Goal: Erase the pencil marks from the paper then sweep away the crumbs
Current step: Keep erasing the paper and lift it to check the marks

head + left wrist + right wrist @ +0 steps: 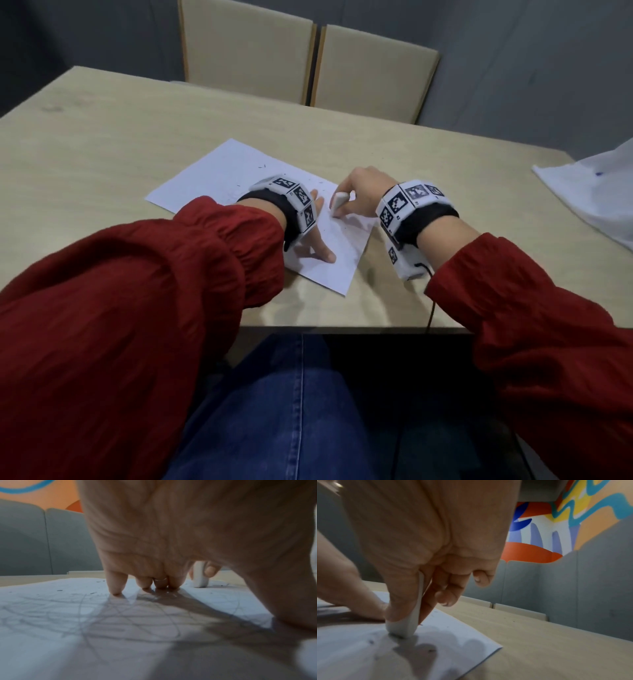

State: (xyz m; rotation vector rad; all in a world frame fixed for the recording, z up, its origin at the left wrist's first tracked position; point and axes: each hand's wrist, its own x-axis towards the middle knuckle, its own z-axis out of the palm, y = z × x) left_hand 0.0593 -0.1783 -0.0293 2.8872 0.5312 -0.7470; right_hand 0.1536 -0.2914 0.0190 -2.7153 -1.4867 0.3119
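Note:
A white sheet of paper (219, 178) lies on the wooden table (102, 144), with grey pencil scribbles (102, 618) across it. My left hand (313, 240) presses the sheet flat with spread fingers (116, 585). My right hand (359, 195) pinches a white eraser (339, 204) between thumb and fingers, its lower end on the paper near the right edge. The eraser (406, 627) touches the sheet beside a dark smudge, and the same eraser (199, 577) stands beyond my left fingers. Small dark crumbs (263, 167) dot the paper's far part.
Two beige chairs (308, 61) stand at the table's far side. Another white sheet (596, 192) with a blue mark lies at the right edge. A black cable (432, 301) hangs from my right wrist over the near table edge.

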